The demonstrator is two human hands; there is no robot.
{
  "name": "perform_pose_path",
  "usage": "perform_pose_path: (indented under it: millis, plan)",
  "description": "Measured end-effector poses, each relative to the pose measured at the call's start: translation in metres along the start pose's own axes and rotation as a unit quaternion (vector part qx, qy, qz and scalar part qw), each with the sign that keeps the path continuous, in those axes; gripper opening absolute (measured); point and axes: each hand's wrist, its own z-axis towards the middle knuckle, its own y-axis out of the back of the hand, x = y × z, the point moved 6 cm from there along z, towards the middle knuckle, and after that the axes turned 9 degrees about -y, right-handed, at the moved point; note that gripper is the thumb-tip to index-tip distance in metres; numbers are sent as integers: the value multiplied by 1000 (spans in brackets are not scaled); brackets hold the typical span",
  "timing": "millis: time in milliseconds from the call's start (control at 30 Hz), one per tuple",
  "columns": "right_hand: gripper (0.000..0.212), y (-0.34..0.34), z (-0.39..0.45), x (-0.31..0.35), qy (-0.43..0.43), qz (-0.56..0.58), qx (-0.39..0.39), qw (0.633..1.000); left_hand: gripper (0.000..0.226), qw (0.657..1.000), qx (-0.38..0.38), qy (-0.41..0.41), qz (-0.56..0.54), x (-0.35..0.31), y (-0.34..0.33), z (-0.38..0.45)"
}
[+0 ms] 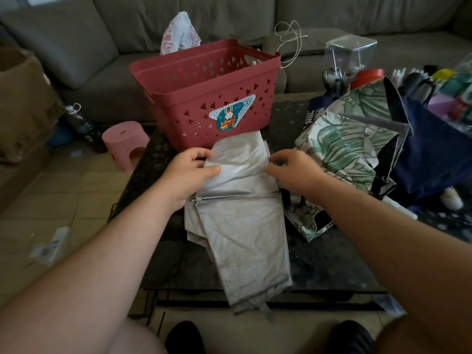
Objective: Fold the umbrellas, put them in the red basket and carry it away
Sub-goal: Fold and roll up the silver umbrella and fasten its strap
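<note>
Both hands are on the silver umbrella (237,221) now, which lies flat on the dark surface (329,261) just in front of the red basket (204,95); its far end touches the basket's base, its near end hangs over the surface's front edge; the left hand (190,172) has its fingers (201,152) curled over the left edge of the fabric close to the basket, thumb pressed on top, so it is pinching a fold; the right hand (293,169) has its fingers curled onto the opposite edge, thumb pointing inward along the cloth, clamped on the fabric too as far as I can see; a thin metal rib (237,196) runs across the canopy nearer the person than both hands; right of the basket, a leaf-patterned umbrella (339,146) lies half open on the surface, a navy one (431,154) touching it further right; the basket stands upright, sticker facing us; left of the basket, a pink stool (125,141) stands on the floor.
</note>
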Motion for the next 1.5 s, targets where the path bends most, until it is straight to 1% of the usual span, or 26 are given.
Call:
perform_pose_path:
  millis: [67, 133, 200, 267, 333, 367, 433, 500, 567, 633, 700, 733, 767, 833, 933, 1033, 1100, 1167, 1233, 1333, 1367, 1400, 1467, 1500]
  plan:
    - [22, -2, 1, 1, -25, 91, 19, 995, 36, 999, -6, -1, -44, -9, 3, -5]
    - [20, -2, 1, 1, -49, 162, 27, 985, 41, 998, 4, -39, -48, -21, 4, -11]
    - [23, -2, 0, 3, -64, 218, 47, 973, 46, 995, 34, -76, -58, -31, 3, -17]
    - [28, -1, -5, 8, -71, 281, 83, 953, 50, 988, 75, -99, -88, -43, 0, -27]
    - [29, 2, -13, 16, -62, 330, 108, 936, 55, 980, 115, -119, -110, -54, -5, -38]
    - [25, 5, -17, 21, -49, 346, 110, 931, 58, 977, 129, -130, -110, -57, -7, -43]
    - [13, 14, -22, 29, -17, 367, 105, 924, 64, 973, 142, -158, -95, -62, -7, -51]
    - [11, 19, -28, 36, 0, 378, 112, 919, 68, 967, 145, -184, -97, -67, -6, -56]
    - [11, 21, -31, 39, 16, 372, 110, 922, 71, 965, 132, -194, -120, -72, -6, -59]
    - [11, 22, -32, 40, 41, 354, 78, 931, 70, 970, 80, -198, -118, -72, -4, -60]
    - [17, 22, -32, 39, 60, 346, 53, 935, 71, 977, 7, -210, -46, -67, 2, -56]
    - [20, 23, -32, 39, 66, 352, 53, 932, 75, 977, -14, -214, -4, -64, 4, -55]
    - [22, 22, -33, 39, 72, 362, 60, 927, 78, 976, -20, -216, 27, -62, 6, -54]
    - [23, 22, -36, 39, 85, 387, 80, 915, 80, 975, -20, -215, 48, -60, 8, -51]
    - [24, 22, -43, 37, 91, 402, 95, 906, 68, 967, -23, -247, 64, -64, 7, -52]
    - [22, 22, -49, 35, 98, 398, 98, 907, 40, 955, -43, -287, 66, -71, 7, -51]
    - [22, 22, -50, 33, 103, 390, 99, 910, 30, 945, -74, -312, 69, -75, 11, -51]
    - [32, 23, -51, 33, 112, 381, 94, 913, 28, 934, -99, -333, 86, -79, 15, -49]
    - [42, 26, -52, 35, 124, 367, 85, 918, 25, 932, -109, -338, 75, -81, 18, -48]
    - [52, 30, -57, 42, 150, 321, 82, 932, 12, 932, -83, -351, 46, -87, 16, -47]
    - [52, 31, -59, 45, 160, 301, 73, 937, 10, 931, -71, -355, 45, -88, 13, -47]
    - [45, 33, -60, 47, 165, 290, 63, 940, 9, 931, -61, -357, 43, -89, 11, -47]
    - [19, 37, -60, 49, 161, 290, 41, 942, 10, 934, -55, -352, 37, -87, 10, -46]
    - [14, 38, -60, 48, 154, 289, 30, 944, 12, 935, -57, -348, 35, -85, 10, -45]
